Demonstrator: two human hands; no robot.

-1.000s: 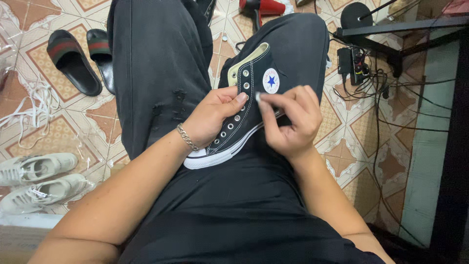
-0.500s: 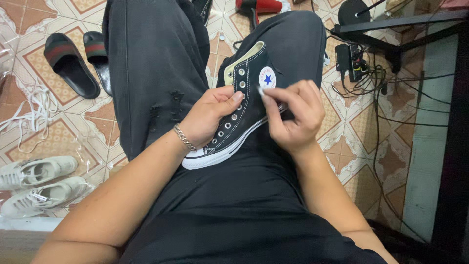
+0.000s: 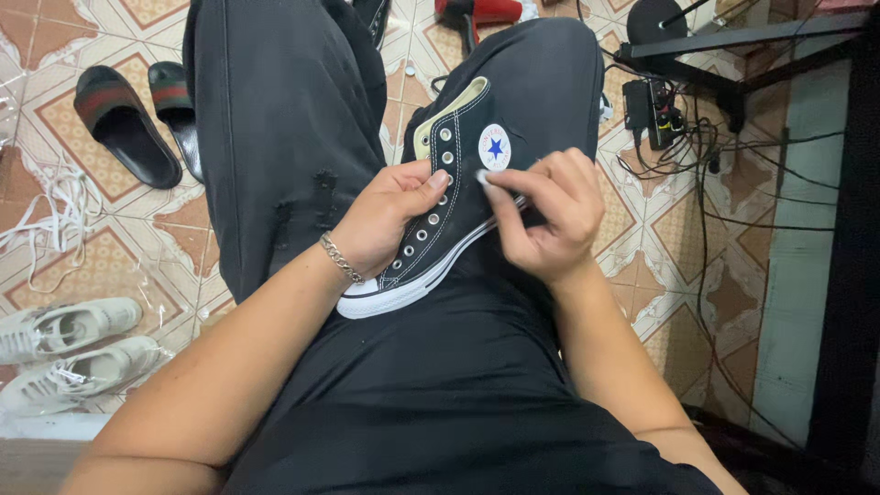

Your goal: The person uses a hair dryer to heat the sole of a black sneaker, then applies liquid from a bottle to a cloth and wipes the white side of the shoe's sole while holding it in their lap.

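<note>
Seated, one black high-top sneaker point(image 3: 440, 202) lying across the right thigh, toe toward the body, white sole edge facing the lap. Open tiled floor point(image 3: 119, 247) left of the sneaker, beyond the left leg; tighter to its right, with tangled cables point(image 3: 715, 156) and a dark desk frame point(image 3: 733, 41) close by. Sneaker upper black canvas, white stitching, white rubber toe cap and sole, cream lining at the collar, round white ankle patch with a blue star. Two rows of silver eyelets, no lace threaded. Left hand point(image 3: 380, 225) curled over the toe and eyelet rows, thumb pressed beside the eyelets, gripping the sneaker; silver chain bracelet point(image 3: 341, 258) at the wrist. Right hand point(image 3: 550, 215) closed, thumb and forefinger pinching something small and pale just below the patch; what it is, cannot tell. Counts, all left of the sneaker: two dark slides point(image 3: 133, 119) with striped bands, two white sneakers point(image 3: 69, 353) side by side, loose white laces point(image 3: 46, 215) on the tile.
</note>
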